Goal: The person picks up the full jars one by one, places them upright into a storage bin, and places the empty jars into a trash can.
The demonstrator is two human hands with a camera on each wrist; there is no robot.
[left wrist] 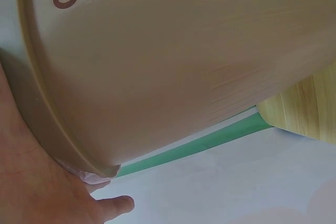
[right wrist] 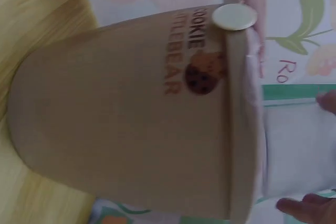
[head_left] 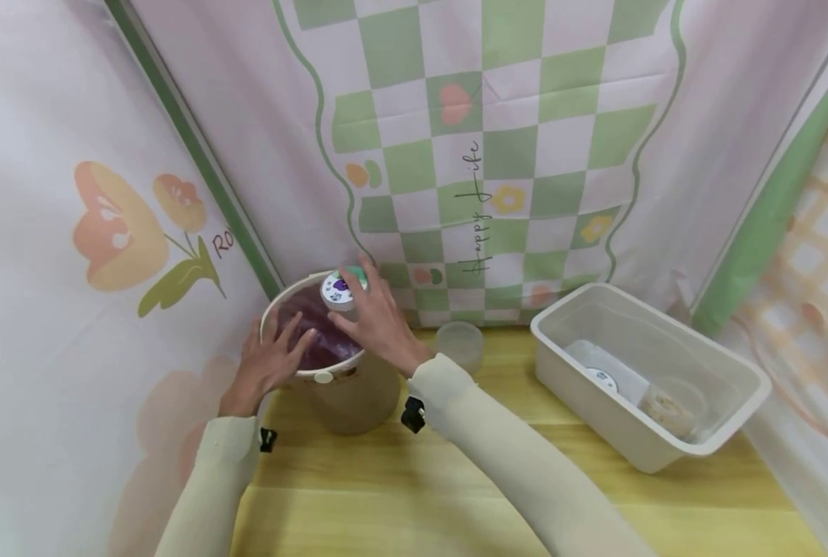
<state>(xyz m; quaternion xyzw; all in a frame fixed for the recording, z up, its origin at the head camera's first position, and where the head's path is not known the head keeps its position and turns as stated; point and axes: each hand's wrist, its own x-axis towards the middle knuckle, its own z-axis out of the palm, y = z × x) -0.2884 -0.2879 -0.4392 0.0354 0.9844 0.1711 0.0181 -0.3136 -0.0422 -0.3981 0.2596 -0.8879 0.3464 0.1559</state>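
Note:
A beige trash bin with a purple liner in its mouth stands on the wooden table. My right hand grips a white round tub with a printed lid over the bin's far edge. In the right wrist view the tub's pale side shows between fingers and thumb, right by the rim. My left hand is at the near left rim, its fingers spread, some over the liner and some outside. In the left wrist view, fingertips extend past the rim.
A clear round tub stands behind the bin, near the back cloth. To the right is a deep beige basin holding a white-lidded tub and a clear tub with brown contents. Printed curtains close in the back and sides.

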